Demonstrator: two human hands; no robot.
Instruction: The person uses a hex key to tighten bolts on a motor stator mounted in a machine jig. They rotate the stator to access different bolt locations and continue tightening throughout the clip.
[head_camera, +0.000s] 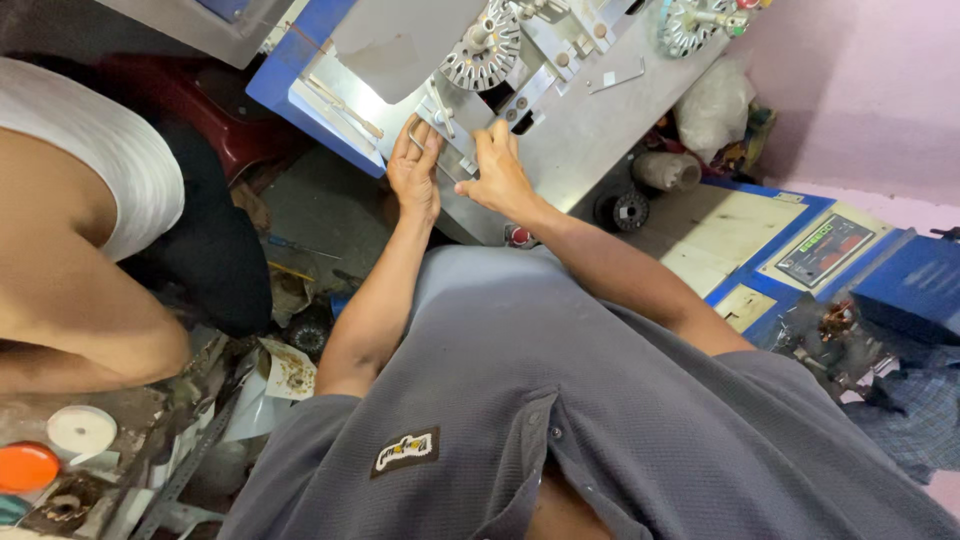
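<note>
Both hands up at the near edge of the grey metal machine table (590, 130). Left hand (415, 172): grip clenched on a bent metal rod (413, 131), fingers wrapped round its curved end, right at the table's near edge beside the blue frame (300, 80). Right hand (497, 170): fingertips pinching at a small metal bracket (462, 160) on the plate, just beside the rod; can't tell whether it is truly clamped or only pressing. Rod and bracket sit just below a toothed round stator (485, 52), which stands on the table further in. Second stator (688, 25) near the table's far right corner, well apart from the hands. Another person's arm (70, 290) at left, clear of the work. White tape roll (82, 430) and orange lid (25, 466) on the floor, lower left. Blue control box (825, 250) at right.
</note>
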